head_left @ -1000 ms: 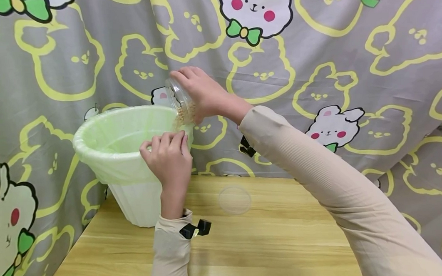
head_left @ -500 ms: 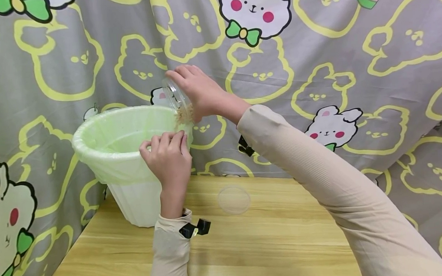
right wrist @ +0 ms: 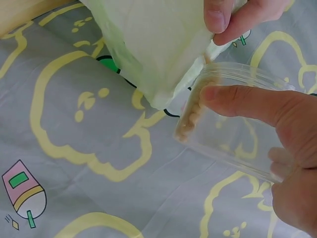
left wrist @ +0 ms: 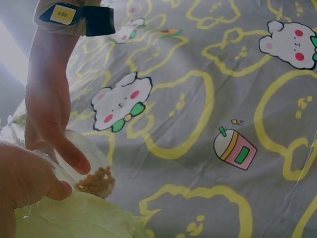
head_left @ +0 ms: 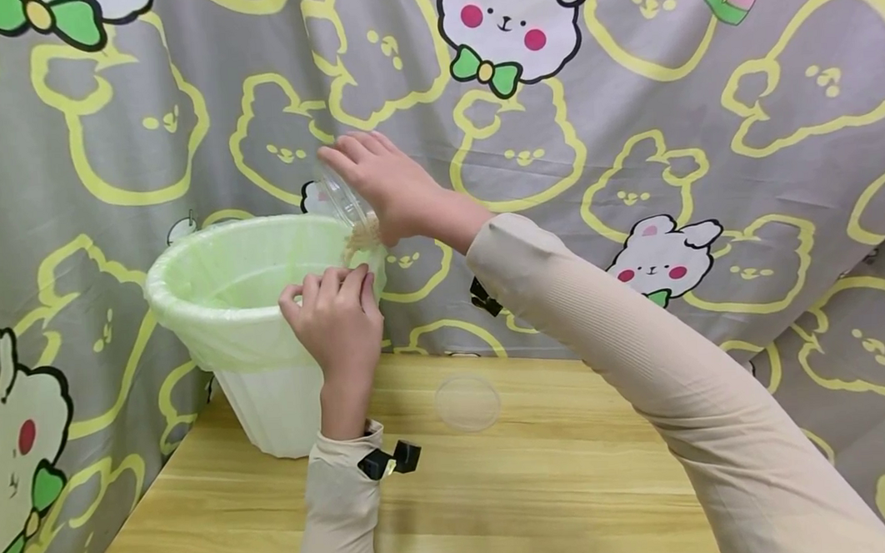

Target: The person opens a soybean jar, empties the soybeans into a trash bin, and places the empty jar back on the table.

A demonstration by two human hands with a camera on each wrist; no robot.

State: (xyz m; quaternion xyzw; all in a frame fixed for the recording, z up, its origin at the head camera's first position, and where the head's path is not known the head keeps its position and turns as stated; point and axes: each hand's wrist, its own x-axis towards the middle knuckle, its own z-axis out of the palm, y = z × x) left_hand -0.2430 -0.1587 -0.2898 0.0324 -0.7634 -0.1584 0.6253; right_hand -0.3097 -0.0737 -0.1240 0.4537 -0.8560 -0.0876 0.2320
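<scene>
My right hand [head_left: 400,188] grips a clear plastic jar [right wrist: 233,141], tipped with its mouth over the right rim of a white trash can [head_left: 272,406]. Small tan, bean-like pieces [right wrist: 195,111] lie heaped along the jar's lower side, near its mouth. The rest of the jar looks see-through. A pale green bag [head_left: 224,342] lines the can and folds over its rim. My left hand [head_left: 340,319] curls its fingers over the near right part of that rim; in the right wrist view its thumb and finger pinch the bag's edge beside the jar.
A round clear lid [head_left: 467,404] lies on the wooden table [head_left: 529,489], right of the can. Grey curtain [head_left: 630,125] with cartoon prints hangs close behind and to the left. Black wrist cameras sit on both beige sleeves.
My right hand shifts slightly left and tips the jar further over the can. The tan pieces slide toward its mouth and fewer show inside. My left hand stays on the rim.
</scene>
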